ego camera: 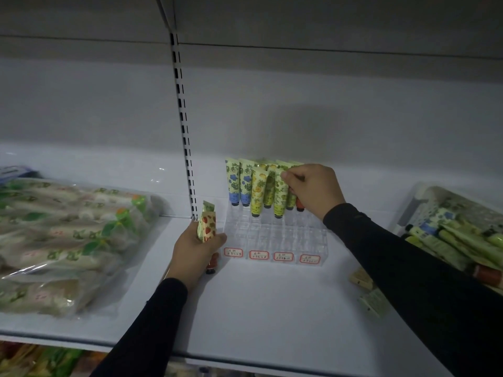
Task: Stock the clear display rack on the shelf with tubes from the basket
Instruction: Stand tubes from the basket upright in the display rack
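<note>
Two hands work at a white shelf (272,308). Your right hand (313,190) is closed on the top of a tube (298,204) with an orange-red lower end, standing at the right end of the clear display rack (275,235), its cap down among the rear cells. Your left hand (197,247) sits just left of the rack's front corner, fingers wrapped around a strawberry-print tube (207,227) with a second, green-topped tube (209,206) behind it; the red cap end sticks out below your palm. Between your hands, the rack's back rows hold upright tubes: two blue-flowered ones (239,180) at the left, a yellow-fruit one (258,190) and green-patterned ones (280,191) toward your right hand. The front rows stand unfilled, with four red-bordered labels (272,256) along the rack's front edge. Under your right forearm, two loose tubes (367,292) lie on the shelf, and well to the right the basket (424,197) holds a heap of tubes. At far left lie clear bags of packaged goods (68,240).
</note>
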Tool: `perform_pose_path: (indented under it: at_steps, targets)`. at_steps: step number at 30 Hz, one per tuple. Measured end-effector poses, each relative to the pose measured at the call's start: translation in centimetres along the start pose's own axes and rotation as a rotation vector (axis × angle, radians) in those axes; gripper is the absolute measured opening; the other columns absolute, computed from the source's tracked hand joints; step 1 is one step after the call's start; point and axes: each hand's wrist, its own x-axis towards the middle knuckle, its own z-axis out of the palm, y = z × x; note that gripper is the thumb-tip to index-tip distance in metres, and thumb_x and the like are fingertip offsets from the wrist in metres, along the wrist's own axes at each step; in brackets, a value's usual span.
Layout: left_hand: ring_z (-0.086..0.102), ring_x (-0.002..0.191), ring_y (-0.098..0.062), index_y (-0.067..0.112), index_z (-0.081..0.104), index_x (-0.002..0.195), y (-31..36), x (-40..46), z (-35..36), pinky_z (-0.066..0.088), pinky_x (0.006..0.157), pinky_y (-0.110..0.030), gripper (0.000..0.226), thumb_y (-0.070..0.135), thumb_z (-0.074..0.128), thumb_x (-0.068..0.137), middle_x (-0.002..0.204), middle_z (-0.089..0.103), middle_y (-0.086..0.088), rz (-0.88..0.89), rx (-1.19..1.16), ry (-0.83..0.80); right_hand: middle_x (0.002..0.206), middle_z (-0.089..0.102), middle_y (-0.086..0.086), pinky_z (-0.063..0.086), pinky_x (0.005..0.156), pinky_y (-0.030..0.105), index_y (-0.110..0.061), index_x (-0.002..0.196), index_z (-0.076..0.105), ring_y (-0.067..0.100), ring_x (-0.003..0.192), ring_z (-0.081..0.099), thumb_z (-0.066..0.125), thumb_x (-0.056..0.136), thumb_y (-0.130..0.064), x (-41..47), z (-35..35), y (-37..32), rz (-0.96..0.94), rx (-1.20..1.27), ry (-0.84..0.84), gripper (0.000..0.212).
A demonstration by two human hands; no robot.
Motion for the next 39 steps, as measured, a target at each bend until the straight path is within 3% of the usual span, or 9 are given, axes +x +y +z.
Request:
perform_pose_path:
  at_steps: [5, 19, 28, 39]
  targets:
    - [0.061, 0.052, -0.001, 0.015, 0.059, 0.087, 0.00, 0.05, -0.06, 0.045, 0.048, -0.014, 0.012, 0.011, 0.070, 0.087, 0.068, 0.065, 0.007, -0.001, -0.004, 0.001, 0.071, 0.063, 0.026, 0.053, 0.069, 0.048, 0.007, 0.076, 0.066, 0.041, 0.064, 0.058, 0.058, 0.095, -0.027, 0.13, 0.08, 0.16, 0.010, -0.027, 0.018, 0.040]
    - [0.060, 0.050, 0.004, 0.013, 0.058, 0.084, 0.81, -0.61, 0.16, 0.042, 0.045, -0.009, 0.013, 0.007, 0.068, 0.088, 0.068, 0.063, 0.004, 0.022, 0.000, 0.006, 0.070, 0.061, 0.030, 0.055, 0.068, 0.037, 0.010, 0.067, 0.061, 0.042, 0.062, 0.059, 0.061, 0.093, -0.026, 0.48, 0.27, -0.44, 0.040, -0.053, 0.025, 0.044]
    - [0.061, 0.054, -0.004, 0.016, 0.060, 0.084, 0.18, -0.13, -0.10, 0.045, 0.051, -0.018, 0.013, 0.011, 0.071, 0.086, 0.063, 0.064, 0.008, -0.004, -0.009, 0.005, 0.070, 0.063, 0.029, 0.055, 0.068, 0.047, 0.011, 0.068, 0.061, 0.044, 0.063, 0.059, 0.062, 0.091, -0.028, 0.58, 0.48, -0.04, 0.081, -0.075, 0.059, 0.045]
    - [0.058, 0.058, -0.005, 0.016, 0.057, 0.085, 0.24, -0.25, 0.12, 0.043, 0.046, -0.010, 0.013, 0.012, 0.069, 0.089, 0.073, 0.062, 0.002, 0.000, 0.006, 0.008, 0.068, 0.063, 0.028, 0.056, 0.067, 0.043, 0.009, 0.064, 0.060, 0.041, 0.064, 0.061, 0.063, 0.090, -0.028, 0.79, 0.41, -0.10, 0.120, -0.090, 0.056, 0.046]
